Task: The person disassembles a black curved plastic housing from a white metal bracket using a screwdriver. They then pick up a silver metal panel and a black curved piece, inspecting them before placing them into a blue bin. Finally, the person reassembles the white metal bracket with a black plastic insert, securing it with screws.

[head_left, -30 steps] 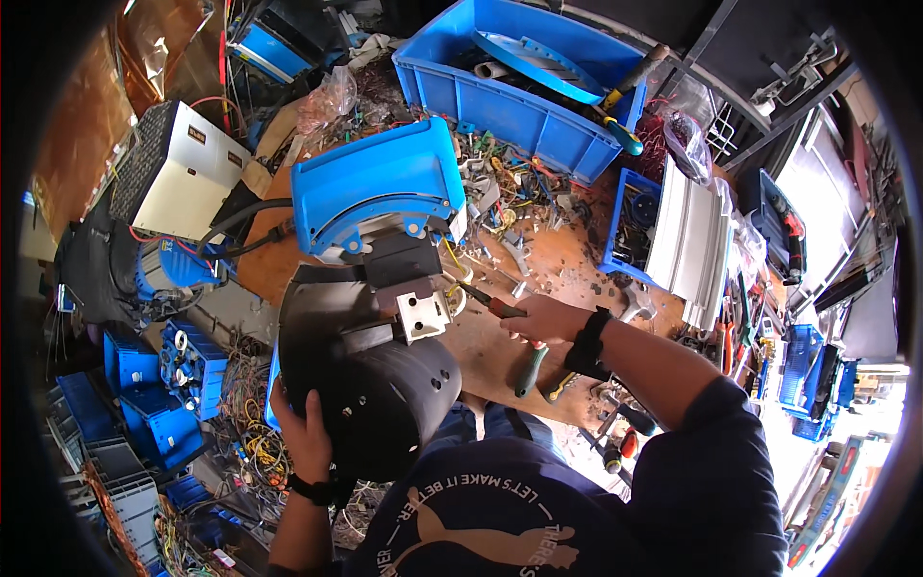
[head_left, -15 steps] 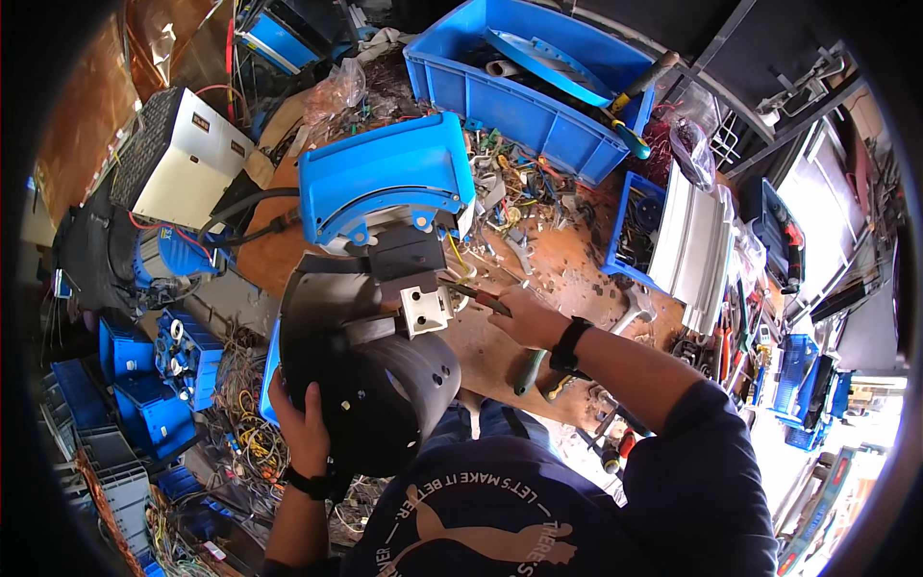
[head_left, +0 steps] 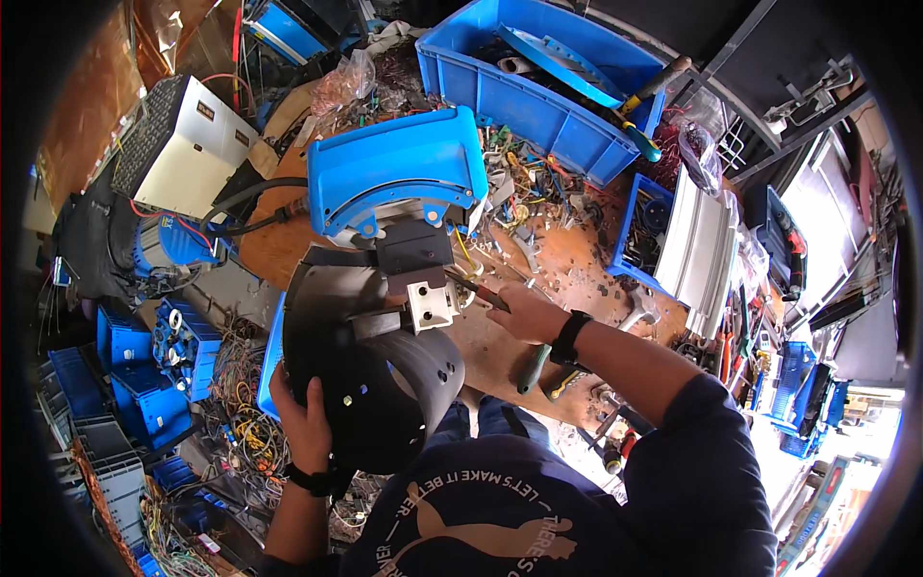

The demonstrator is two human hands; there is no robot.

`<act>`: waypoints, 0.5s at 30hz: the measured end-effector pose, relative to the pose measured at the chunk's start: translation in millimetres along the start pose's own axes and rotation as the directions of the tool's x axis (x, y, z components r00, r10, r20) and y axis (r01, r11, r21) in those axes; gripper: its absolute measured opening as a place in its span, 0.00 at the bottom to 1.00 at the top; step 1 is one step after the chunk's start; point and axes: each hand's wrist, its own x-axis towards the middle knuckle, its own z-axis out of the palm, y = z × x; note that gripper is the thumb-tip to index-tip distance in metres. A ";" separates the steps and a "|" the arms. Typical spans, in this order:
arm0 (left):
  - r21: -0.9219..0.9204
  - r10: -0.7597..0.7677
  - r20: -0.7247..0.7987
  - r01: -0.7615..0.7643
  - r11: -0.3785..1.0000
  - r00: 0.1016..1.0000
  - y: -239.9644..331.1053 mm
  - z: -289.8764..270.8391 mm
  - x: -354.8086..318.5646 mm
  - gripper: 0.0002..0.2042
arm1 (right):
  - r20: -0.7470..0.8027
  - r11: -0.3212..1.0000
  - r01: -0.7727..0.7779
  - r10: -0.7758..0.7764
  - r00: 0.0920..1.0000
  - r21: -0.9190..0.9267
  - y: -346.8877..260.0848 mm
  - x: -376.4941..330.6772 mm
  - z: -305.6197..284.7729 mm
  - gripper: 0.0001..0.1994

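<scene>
head: right hand [head_left: 529, 315] still holds likely pliers [head_left: 493, 299] near white block [head_left: 432, 305]

Right hand [head_left: 527, 313] nearer white block [head_left: 440, 304]

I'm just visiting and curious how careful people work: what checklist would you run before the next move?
1. Left hand holding the black drum: ok.
2. Right hand gripping the hand tool: ok.
3. Tool tip touching the white block: cannot tell.
4. Tabletop near the right hand clear: not ok; a green-handled tool lies there.
5. Both hands covered: not ok; they're bare.
</scene>
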 end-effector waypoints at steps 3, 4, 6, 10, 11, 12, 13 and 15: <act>0.006 0.006 0.000 -0.006 1.000 1.000 -0.5 -0.2 0.4 0.27 | -0.013 0.999 0.009 -0.008 1.000 0.040 4.1 1.1 4.2 0.19; 0.009 0.007 0.002 -0.007 1.000 1.000 -1.7 -1.0 -0.1 0.27 | -0.018 0.997 0.000 0.002 1.000 0.075 3.2 0.3 7.6 0.19; 0.014 0.009 -0.003 -0.009 1.000 1.000 -7.3 -1.5 0.2 0.27 | 0.031 0.992 -0.053 0.050 0.998 0.119 1.5 -0.5 8.2 0.19; 0.005 -0.003 0.002 0.003 1.000 1.000 -6.4 -1.1 1.0 0.27 | 0.052 0.987 -0.119 0.114 0.992 0.107 -10.7 -5.7 -1.3 0.19; 0.025 -0.001 -0.006 0.001 1.000 1.000 -4.1 -1.0 0.7 0.27 | 0.007 0.989 -0.109 0.108 0.994 0.101 -9.3 -6.2 1.8 0.19; 0.045 0.001 -0.013 -0.001 0.999 1.000 -1.4 -0.6 0.0 0.27 | 0.004 0.987 -0.128 0.128 0.992 0.095 -9.3 -4.5 4.1 0.20; 0.062 0.001 -0.018 0.000 0.998 1.000 0.3 0.2 -0.8 0.27 | 0.003 0.985 -0.151 0.151 0.989 0.087 -10.2 -3.7 5.8 0.20; 0.042 -0.011 -0.015 0.011 0.999 1.000 2.0 0.4 -0.4 0.27 | -0.020 0.980 -0.173 0.176 0.984 0.095 -11.6 -4.2 7.7 0.20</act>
